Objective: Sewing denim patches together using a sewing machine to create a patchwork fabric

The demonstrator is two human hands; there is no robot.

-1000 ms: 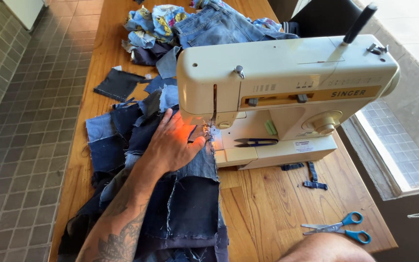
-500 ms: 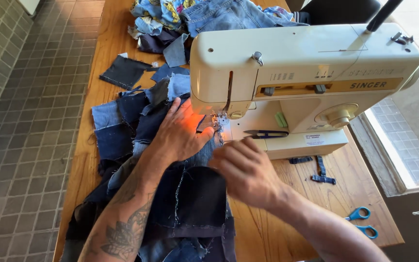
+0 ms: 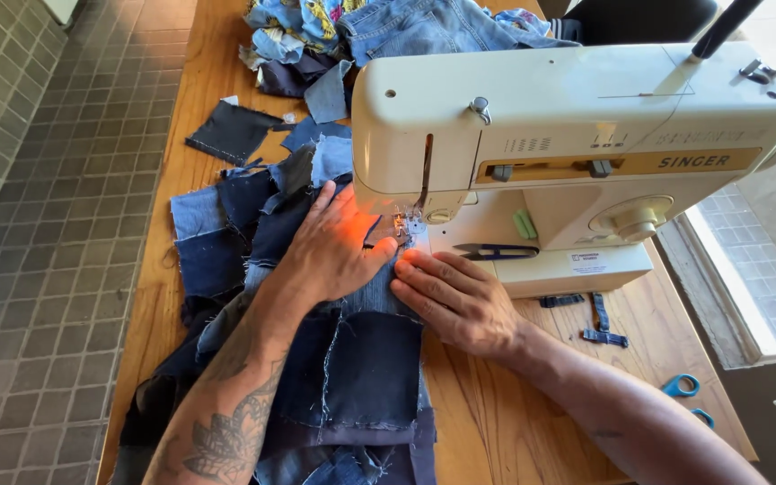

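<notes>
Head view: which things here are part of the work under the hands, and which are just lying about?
In use:
- left hand and right hand, both flat on the patchwork
- denim patchwork
- cream sewing machine

Lying about:
- thread snips on the machine bed
- blue-handled scissors
- dark fabric square
- heap of denim scraps
- small dark strips

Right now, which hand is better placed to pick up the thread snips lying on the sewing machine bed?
Right. The right hand lies just below the thread snips, while the left hand is spread flat on the denim patchwork, left of the needle.
</notes>
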